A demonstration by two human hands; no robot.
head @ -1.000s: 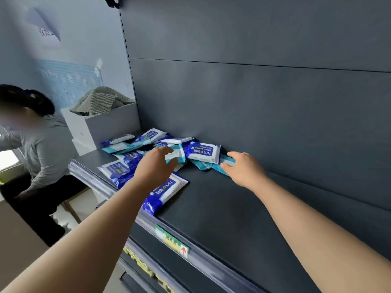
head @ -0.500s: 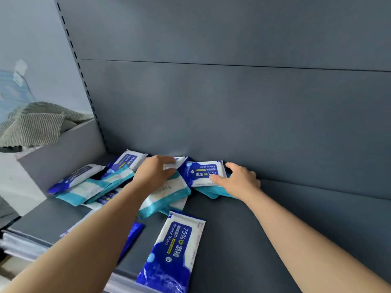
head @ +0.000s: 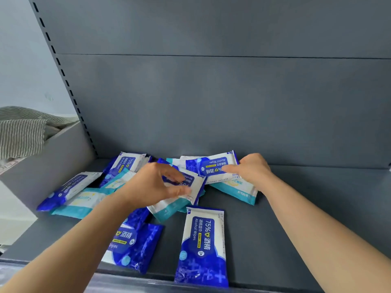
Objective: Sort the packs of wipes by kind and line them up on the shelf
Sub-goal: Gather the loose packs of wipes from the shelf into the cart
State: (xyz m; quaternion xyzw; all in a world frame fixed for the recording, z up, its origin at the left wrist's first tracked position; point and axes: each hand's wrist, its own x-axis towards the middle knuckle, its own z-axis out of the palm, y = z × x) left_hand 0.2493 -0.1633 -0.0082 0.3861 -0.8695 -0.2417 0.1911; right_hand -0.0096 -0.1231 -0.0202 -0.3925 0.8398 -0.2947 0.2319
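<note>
Packs (head: 203, 244) are scattered on the shelf (head: 296, 208), blue and teal mixed. A rear blue pack (head: 211, 166) is pinched by the right hand (head: 251, 172); a middle pack (head: 194, 185) is grasped by the left hand (head: 152, 185).

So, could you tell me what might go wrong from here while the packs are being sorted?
1. The front blue pack lies at the front lip of the shelf and seems to overhang it; a forearm drawn back could knock it off.
2. The right hand pinches the rear blue pack, which lies over a teal pack; pulling it may drag that along.
3. Blue and teal packs overlap under the left hand, so a kind could be misread.
</note>
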